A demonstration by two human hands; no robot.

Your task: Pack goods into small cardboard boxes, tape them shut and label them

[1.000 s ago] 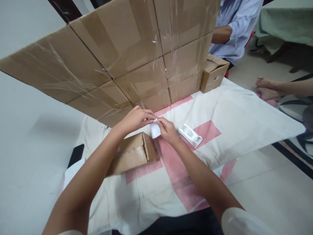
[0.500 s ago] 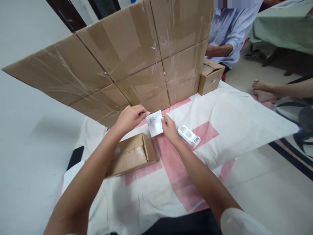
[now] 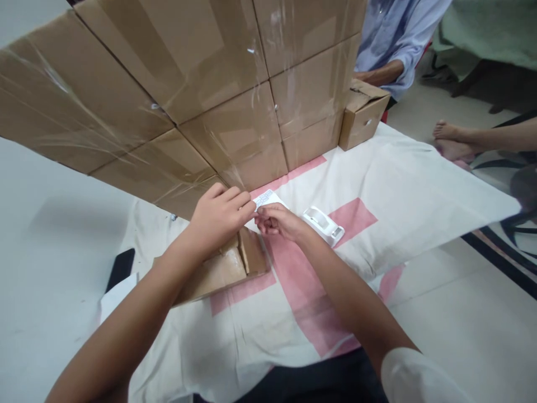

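Note:
My left hand [image 3: 222, 218] and my right hand [image 3: 279, 220] meet above the table, fingertips touching. The fingers of both are closed in a pinch. Whatever sits between them is too small or hidden to make out. Just behind the fingers lies a white paper sheet [image 3: 272, 198] with printed shapes, partly covered by my hands. A white tape dispenser [image 3: 323, 225] rests to the right of my right hand. Under my left wrist is a brown cardboard box [image 3: 224, 271] with its flap end facing right, partly hidden by the forearm.
A tall taped cardboard panel [image 3: 235, 123] stands along the back. Beside its right end is a small cardboard box [image 3: 363, 115], near a person's sleeve [image 3: 413, 33]. A dark phone-like slab [image 3: 120, 270] and paper [image 3: 117, 296] lie at left. The cloth-covered table [image 3: 403, 184] ends at right.
My right hand has let go of the printed paper, which now lies behind the fingers. It has moved left to meet my left hand. The view has tilted down slightly.

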